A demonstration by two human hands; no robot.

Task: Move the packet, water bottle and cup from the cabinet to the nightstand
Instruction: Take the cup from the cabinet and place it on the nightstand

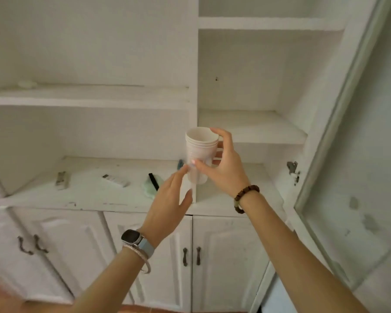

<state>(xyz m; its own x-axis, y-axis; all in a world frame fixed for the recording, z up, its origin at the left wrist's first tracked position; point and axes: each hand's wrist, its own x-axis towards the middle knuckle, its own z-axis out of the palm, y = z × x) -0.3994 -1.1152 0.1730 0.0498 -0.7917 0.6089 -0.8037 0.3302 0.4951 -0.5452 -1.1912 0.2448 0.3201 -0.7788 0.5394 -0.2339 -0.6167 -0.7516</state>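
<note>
R fingers [220, 144] wrap the far/right side of the cup stack [200, 152], thumb across the near face abt halfway down, so the right hand [221, 163] is closed round it and carries it upright in the air, in front of the cabinet's centre divider. Looks like several white paper cups nested, rims showing stepped at the top. Bottom end is blurred.

L fingers [181, 175] are stretched out and loosely spread, tips just touching or right beside the lower left of the stack; can't tell which. Left hand [169, 199] is open, gripping nothing, palm turned toward the cups.

Wrists: smartwatch [132, 237] w/ pale blue strap plus a thin bracelet on the L; brown bead bracelet [245, 195] on the R. Both forearms come up from the near edge.

Beyond the hands: white cabinet [88, 195] w/ open shelves. On the low shelf, left of the hands: a black stick-like item [153, 180] lying on smth pale green, a small white packet [115, 180] further left, and a grey metal bit [61, 179] further left again. Small teal thing [180, 164] peeks out just left of the cups. R compartment shelves look bare. Below, closed doors w/ dark handles [192, 256]. Far right, an open glass door [352, 154] w/ worn hinge marks beside it.
</note>
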